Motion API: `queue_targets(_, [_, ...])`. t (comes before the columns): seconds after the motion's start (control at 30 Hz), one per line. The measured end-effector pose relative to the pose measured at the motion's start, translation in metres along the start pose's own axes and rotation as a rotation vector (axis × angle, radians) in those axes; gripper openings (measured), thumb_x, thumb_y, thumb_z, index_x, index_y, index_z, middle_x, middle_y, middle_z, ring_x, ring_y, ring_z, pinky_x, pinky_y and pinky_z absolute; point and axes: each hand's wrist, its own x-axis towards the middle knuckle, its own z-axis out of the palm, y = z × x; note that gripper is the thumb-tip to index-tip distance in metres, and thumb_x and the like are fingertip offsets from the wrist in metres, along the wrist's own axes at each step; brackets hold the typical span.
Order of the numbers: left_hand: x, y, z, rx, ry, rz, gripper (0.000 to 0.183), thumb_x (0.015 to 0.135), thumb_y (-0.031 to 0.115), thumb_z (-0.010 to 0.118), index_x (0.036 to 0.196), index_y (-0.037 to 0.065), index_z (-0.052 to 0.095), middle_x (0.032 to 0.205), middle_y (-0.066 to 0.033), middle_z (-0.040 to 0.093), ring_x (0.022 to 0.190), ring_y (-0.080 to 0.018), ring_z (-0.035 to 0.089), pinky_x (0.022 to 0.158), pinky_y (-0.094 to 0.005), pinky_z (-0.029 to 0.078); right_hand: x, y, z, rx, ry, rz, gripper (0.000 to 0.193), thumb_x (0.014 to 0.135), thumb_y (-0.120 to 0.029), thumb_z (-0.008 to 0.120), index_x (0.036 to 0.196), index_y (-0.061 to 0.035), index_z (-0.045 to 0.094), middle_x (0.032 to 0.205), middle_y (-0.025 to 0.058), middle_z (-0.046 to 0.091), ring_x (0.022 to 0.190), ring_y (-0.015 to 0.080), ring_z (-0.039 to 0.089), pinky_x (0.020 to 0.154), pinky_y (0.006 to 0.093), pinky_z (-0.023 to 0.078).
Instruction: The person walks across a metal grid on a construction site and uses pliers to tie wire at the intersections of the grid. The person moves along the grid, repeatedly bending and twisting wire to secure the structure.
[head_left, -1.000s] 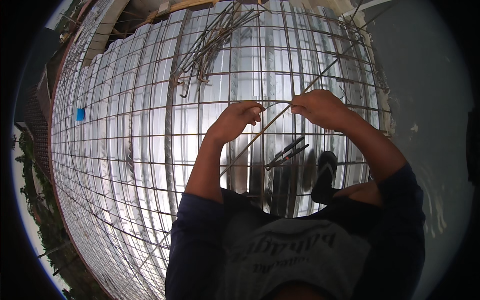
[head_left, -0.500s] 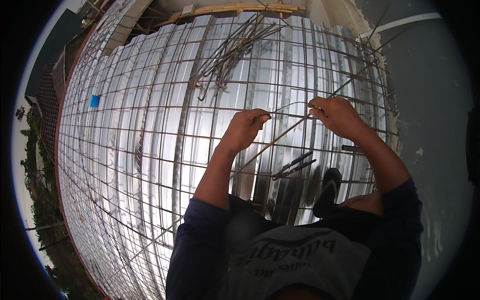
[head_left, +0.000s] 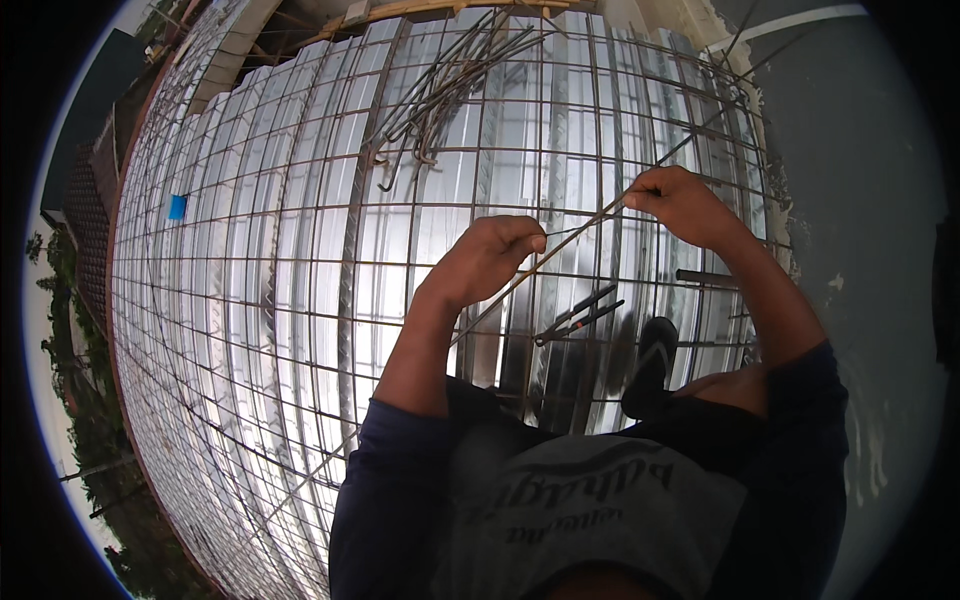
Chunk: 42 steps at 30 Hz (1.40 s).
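Note:
A thin wire [head_left: 567, 231] runs between my two hands above the steel mesh [head_left: 400, 272]. My left hand [head_left: 478, 257] pinches one end between thumb and forefinger. My right hand [head_left: 680, 206] is closed at the other side, its fingertips beside a long diagonal steel rod [head_left: 520, 282] that slants over the mesh. Whether those fingertips grip only the wire or the rod too is hard to see. Below my hands, dark long-handled pincers [head_left: 578, 318] lie with their handles spread.
Ribbed shiny metal decking [head_left: 330, 235] lies under the mesh. Several hooked steel bars [head_left: 455, 85] are piled at the far side. A short dark pipe [head_left: 705, 277] sits near my right forearm. A grey wall [head_left: 850, 200] borders the right; a blue piece [head_left: 177, 207] is at left.
My right hand has moved slightly up, closer to the diagonal rod. The wire between my hands now appears to cross the rod. The whole view has shifted a little.

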Motion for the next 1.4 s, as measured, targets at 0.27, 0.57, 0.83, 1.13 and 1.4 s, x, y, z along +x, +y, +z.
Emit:
queue_targets(0.27, [0.004,-0.025,-0.009,-0.065,0.242,-0.149,0.030,0.092,0.029,0.054,0.094,0.000,0.064,0.082,-0.0103,0.062,0.077,-0.0211,0.055,0.076,-0.0343,0.045,-0.009,-0.027,0.013,0.057,-0.459,0.033,0.029,0.088,-0.029,0.061,0.089,-0.0012,0.068,0.064,0.0040,0.058,0.055,0.0127,0.053,0.052,0.0284,0.044])
queue_targets(0.57, [0.004,-0.011,0.000,-0.109,0.043,-0.093,0.029,0.091,0.027,0.051,0.088,0.001,0.065,0.072,-0.0060,0.056,0.071,-0.0168,0.051,0.070,-0.0324,0.043,-0.001,0.000,0.013,0.196,0.015,-0.037,0.022,0.091,-0.022,0.059,0.098,-0.0020,0.065,0.071,0.0051,0.059,0.067,0.0132,0.056,0.063,0.0314,0.047])
queue_targets(0.83, [0.002,-0.029,-0.004,-0.166,0.171,-0.077,0.032,0.094,0.029,0.051,0.087,0.000,0.065,0.069,-0.0047,0.055,0.069,-0.0141,0.051,0.069,-0.0316,0.044,-0.004,-0.012,0.008,0.097,-0.600,-0.165,0.022,0.089,-0.019,0.063,0.101,-0.0014,0.069,0.082,0.0057,0.067,0.074,0.0150,0.058,0.073,0.0349,0.048])
queue_targets(1.13, [0.028,-0.051,0.008,-0.364,0.042,-0.126,0.036,0.091,0.038,0.056,0.086,0.003,0.066,0.067,-0.0012,0.053,0.066,-0.0118,0.048,0.062,-0.0268,0.039,-0.005,-0.006,0.055,-0.036,-0.331,-0.235,0.032,0.093,-0.016,0.055,0.123,-0.0060,0.058,0.070,0.0058,0.059,0.069,0.0141,0.057,0.067,0.0345,0.046])
queue_targets(1.4, [0.055,-0.197,0.066,-0.478,0.236,-0.560,0.046,0.088,0.038,0.060,0.113,-0.001,0.061,0.091,-0.0115,0.065,0.062,-0.0156,0.056,0.053,-0.0283,0.046,0.023,0.131,0.177,-0.325,-0.360,-0.258,0.029,0.086,-0.017,0.056,0.110,-0.0048,0.067,0.086,0.0140,0.068,0.088,0.0247,0.066,0.080,0.0388,0.051])
